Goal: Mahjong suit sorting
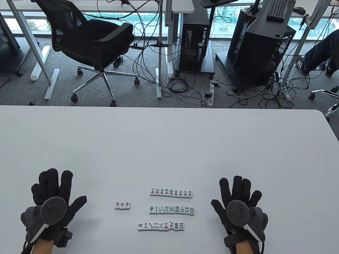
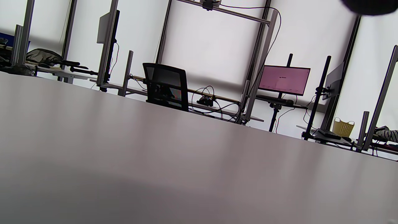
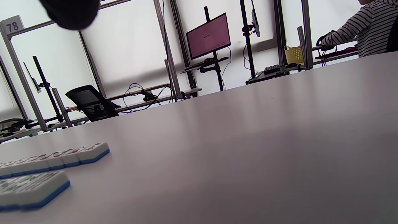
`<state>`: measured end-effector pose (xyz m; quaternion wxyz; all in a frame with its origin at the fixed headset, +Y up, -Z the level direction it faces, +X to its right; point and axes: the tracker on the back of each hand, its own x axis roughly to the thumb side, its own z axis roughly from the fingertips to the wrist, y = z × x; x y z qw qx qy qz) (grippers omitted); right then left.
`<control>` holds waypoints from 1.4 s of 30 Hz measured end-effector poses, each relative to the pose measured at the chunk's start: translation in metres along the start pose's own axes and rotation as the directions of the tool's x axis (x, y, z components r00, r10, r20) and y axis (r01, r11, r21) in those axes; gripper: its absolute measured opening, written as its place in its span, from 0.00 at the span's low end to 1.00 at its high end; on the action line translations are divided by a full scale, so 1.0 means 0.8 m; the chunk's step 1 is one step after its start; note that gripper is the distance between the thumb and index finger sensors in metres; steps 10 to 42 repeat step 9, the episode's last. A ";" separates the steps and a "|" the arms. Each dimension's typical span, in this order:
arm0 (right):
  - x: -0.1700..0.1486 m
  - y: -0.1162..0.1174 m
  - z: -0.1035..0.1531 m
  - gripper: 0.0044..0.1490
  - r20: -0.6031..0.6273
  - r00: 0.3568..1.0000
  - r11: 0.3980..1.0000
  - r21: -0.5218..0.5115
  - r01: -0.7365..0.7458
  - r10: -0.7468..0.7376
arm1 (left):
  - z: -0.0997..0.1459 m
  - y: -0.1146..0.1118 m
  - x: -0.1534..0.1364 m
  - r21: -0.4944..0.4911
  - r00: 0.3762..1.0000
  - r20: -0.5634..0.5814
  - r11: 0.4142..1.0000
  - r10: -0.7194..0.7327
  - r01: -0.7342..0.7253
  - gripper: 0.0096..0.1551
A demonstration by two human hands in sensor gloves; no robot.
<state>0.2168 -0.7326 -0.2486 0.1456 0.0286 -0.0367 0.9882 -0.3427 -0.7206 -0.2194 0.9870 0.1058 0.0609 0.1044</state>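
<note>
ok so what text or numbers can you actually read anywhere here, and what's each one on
"78": white tag on a metal frame post, right wrist view.
"中", in red: each of the three tiles set apart left of the rows.
Top row of tiles: Chinese numerals over red characters, too small to read surely.
Middle row and bottom row: pictures only.
Pink monitor: text too blurred.

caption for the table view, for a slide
Gloved left hand and right hand rest flat beside four sorted mahjong tile groups.
</note>
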 end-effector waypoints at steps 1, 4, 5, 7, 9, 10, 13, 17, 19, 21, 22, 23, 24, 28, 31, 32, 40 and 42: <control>0.000 0.000 0.000 0.49 0.000 1.000 1.000 0.000 0.005 -0.005 | 0.000 0.000 0.000 0.001 1.000 -0.001 1.000 -0.003 0.003 0.59; -0.002 -0.002 0.000 0.49 -0.004 1.000 1.000 -0.004 0.011 -0.011 | 0.001 0.000 0.001 -0.021 1.000 -0.005 1.000 0.004 -0.004 0.60; -0.002 -0.002 0.000 0.49 -0.005 1.000 1.000 -0.004 0.010 -0.010 | 0.001 0.001 0.001 -0.020 1.000 -0.002 1.000 0.008 -0.008 0.60; -0.002 -0.001 0.000 0.49 -0.004 1.000 1.000 -0.002 0.007 -0.007 | 0.003 0.003 0.003 -0.010 1.000 0.008 1.000 0.007 -0.007 0.60; -0.001 0.000 -0.001 0.49 -0.004 1.000 1.000 0.002 0.002 -0.002 | 0.004 0.005 0.005 0.002 1.000 0.011 1.000 0.007 -0.007 0.60; -0.001 0.000 -0.001 0.49 -0.004 1.000 1.000 0.002 0.002 -0.002 | 0.004 0.005 0.005 0.002 1.000 0.011 1.000 0.007 -0.007 0.60; -0.001 0.000 -0.001 0.49 -0.004 1.000 1.000 0.002 0.002 -0.002 | 0.004 0.005 0.005 0.002 1.000 0.011 1.000 0.007 -0.007 0.60; -0.001 0.000 -0.001 0.49 -0.004 1.000 1.000 0.002 0.002 -0.002 | 0.004 0.005 0.005 0.002 1.000 0.011 1.000 0.007 -0.007 0.60; -0.001 0.000 -0.001 0.49 -0.004 1.000 1.000 0.002 0.002 -0.002 | 0.004 0.005 0.005 0.002 1.000 0.011 1.000 0.007 -0.007 0.60; -0.001 0.000 -0.001 0.49 -0.004 1.000 1.000 0.002 0.002 -0.002 | 0.004 0.005 0.005 0.002 1.000 0.011 1.000 0.007 -0.007 0.60; -0.001 0.000 -0.001 0.49 -0.004 1.000 1.000 0.002 0.002 -0.002 | 0.004 0.005 0.005 0.002 1.000 0.011 1.000 0.007 -0.007 0.60; -0.001 0.000 -0.001 0.49 -0.004 1.000 1.000 0.002 0.002 -0.002 | 0.004 0.005 0.005 0.002 1.000 0.011 1.000 0.007 -0.007 0.60; -0.001 0.000 -0.001 0.49 -0.004 1.000 1.000 0.002 0.002 -0.002 | 0.004 0.005 0.005 0.002 1.000 0.011 1.000 0.007 -0.007 0.60; -0.001 0.000 -0.001 0.49 -0.004 1.000 1.000 0.002 0.002 -0.002 | 0.004 0.005 0.005 0.002 1.000 0.011 1.000 0.007 -0.007 0.60; -0.001 0.000 -0.001 0.49 -0.004 1.000 1.000 0.002 0.002 -0.002 | 0.004 0.005 0.005 0.002 1.000 0.011 1.000 0.007 -0.007 0.60; -0.001 0.000 -0.001 0.49 -0.004 1.000 1.000 0.002 0.002 -0.002 | 0.004 0.005 0.005 0.002 1.000 0.011 1.000 0.007 -0.007 0.60; -0.001 0.000 -0.001 0.49 -0.004 1.000 1.000 0.002 0.002 -0.002 | 0.004 0.005 0.005 0.002 1.000 0.011 1.000 0.007 -0.007 0.60; -0.001 0.000 -0.001 0.49 -0.004 1.000 1.000 0.002 0.002 -0.002 | 0.004 0.005 0.005 0.002 1.000 0.011 1.000 0.007 -0.007 0.60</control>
